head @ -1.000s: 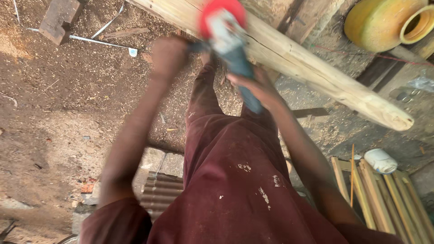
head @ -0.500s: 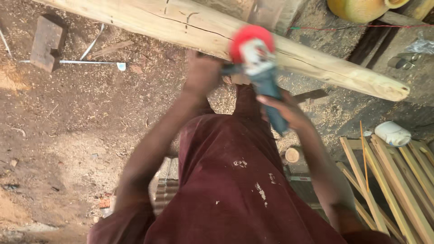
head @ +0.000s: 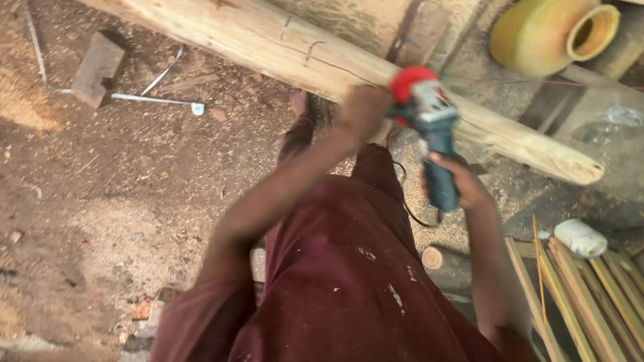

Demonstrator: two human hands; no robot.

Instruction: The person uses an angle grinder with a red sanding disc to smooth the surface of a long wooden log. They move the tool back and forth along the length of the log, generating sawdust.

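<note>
Both hands hold an angle grinder against a long pale log.

The angle grinder (head: 429,127), one tool with a blue-green body and a round red guard, sits on the upper side of the peeled log (head: 322,57), a smooth round timber with dark cracks that runs aslant over sawdust-strewn ground. The right hand (head: 463,184) is wrapped round the grinder's rear body; the left hand (head: 362,107) is clenched at its front, by the guard, seemingly on a side handle. Beyond lie one yellow-green clay pot (head: 550,37) on its side, one dark wood block (head: 97,67), and a stack of thin wooden slats (head: 590,295) with one white container (head: 580,238) beside it.
</note>
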